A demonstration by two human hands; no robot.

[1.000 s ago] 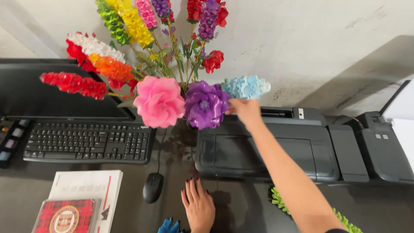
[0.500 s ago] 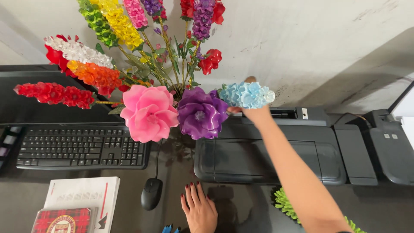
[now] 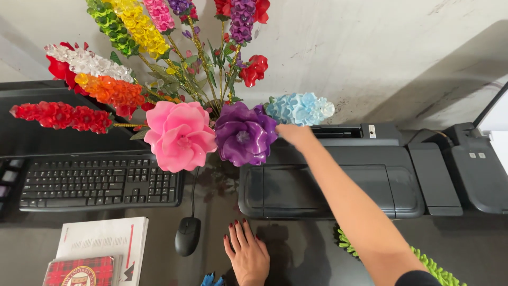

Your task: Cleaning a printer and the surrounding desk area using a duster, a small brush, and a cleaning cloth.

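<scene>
Above the printer (image 3: 338,175), the right hand (image 3: 294,133) grasps the light-blue flower spike (image 3: 299,108), which points rightward.

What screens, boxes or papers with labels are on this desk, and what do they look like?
Monitor: far left behind the keyboard, wide flat black rectangle, screen dark.
White booklet: bottom left beside the mouse, white with red and black marks.
Red plaid case: lying on the booklet, flat, red tartan with a round gold emblem.
Small label: on top of the black printer, tiny white rectangle.
</scene>
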